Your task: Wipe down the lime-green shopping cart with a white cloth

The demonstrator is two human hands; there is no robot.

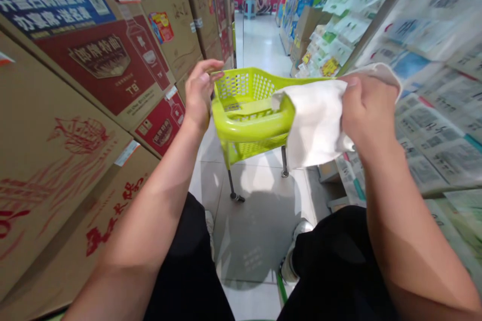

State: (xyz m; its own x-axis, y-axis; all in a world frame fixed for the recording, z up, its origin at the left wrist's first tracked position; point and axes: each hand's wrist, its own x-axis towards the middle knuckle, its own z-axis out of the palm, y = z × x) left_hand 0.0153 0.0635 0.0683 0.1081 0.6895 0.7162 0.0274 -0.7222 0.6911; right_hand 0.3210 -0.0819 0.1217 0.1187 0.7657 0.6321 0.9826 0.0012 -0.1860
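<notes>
A lime-green plastic shopping basket [252,128] with pierced walls and a thick rounded front rim stands in front of me on thin metal legs with casters. My left hand [201,93] is at its left rim, fingers curled over the edge. In my right hand [369,110] is a white cloth [314,123], bunched in the fist. Part of the cloth hangs down over the right end of the basket's front rim, and another fold sticks out behind the hand. The palm side of both hands is hidden.
Stacked cardboard cartons [101,60] wall the aisle on the left. To the right, shelves hold plastic-wrapped packs [433,120]. The tiled floor [263,45] runs on to a blue stool [249,8] far back. My shoes [289,261] stand below the basket, near a green strip [281,288].
</notes>
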